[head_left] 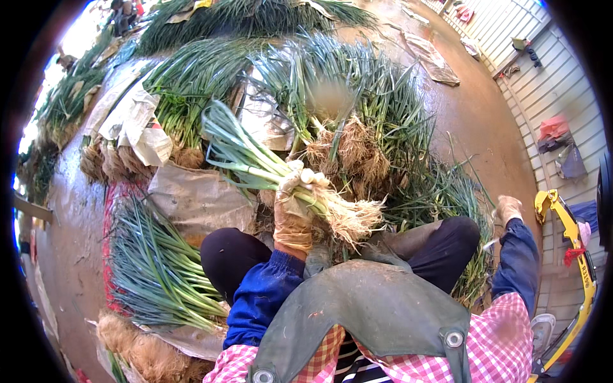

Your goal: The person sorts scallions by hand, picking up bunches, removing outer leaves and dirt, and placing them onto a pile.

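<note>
In front of my knees, my gloved left hand (294,204) is closed round a bunch of green onions (249,156). Their green leaves point up and to the left, and the pale roots (351,214) hang to the right. Out to the right side, my gloved right hand (509,207) is held away from my body, past the loose onion leaves (440,198). Its fingers are too small and unclear to make out, and I see nothing plainly held in it. A small pale strip (490,244) shows beside the right sleeve.
A large heap of green onions (357,83) with roots toward me lies ahead. Trimmed onions (166,268) lie on a sheet at left, above cut roots (140,345). More bundles (198,76) stand farther back. At right are a yellow metal arm (578,249) and a ribbed wall (549,83).
</note>
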`<action>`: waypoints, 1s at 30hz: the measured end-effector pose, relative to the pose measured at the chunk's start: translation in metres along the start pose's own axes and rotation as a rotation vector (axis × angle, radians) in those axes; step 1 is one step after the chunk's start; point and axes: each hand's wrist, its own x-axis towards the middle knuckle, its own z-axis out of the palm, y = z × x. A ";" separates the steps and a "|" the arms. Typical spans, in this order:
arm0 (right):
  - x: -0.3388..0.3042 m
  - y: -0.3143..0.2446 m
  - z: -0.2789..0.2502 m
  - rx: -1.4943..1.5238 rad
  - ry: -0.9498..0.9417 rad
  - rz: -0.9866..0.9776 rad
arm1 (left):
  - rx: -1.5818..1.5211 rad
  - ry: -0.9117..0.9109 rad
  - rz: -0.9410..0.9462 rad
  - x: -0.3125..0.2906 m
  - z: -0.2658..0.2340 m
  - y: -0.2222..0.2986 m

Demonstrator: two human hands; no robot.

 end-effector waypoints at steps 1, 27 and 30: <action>-0.003 -0.034 -0.013 0.049 0.044 -0.063 | 0.062 0.048 0.029 -0.003 0.002 0.008; 0.085 -0.404 -0.069 0.992 0.142 -0.529 | 0.207 0.582 -0.097 0.011 -0.060 -0.001; 0.058 -0.397 -0.088 1.706 -0.055 -0.706 | 0.228 0.592 -0.133 0.006 -0.049 -0.001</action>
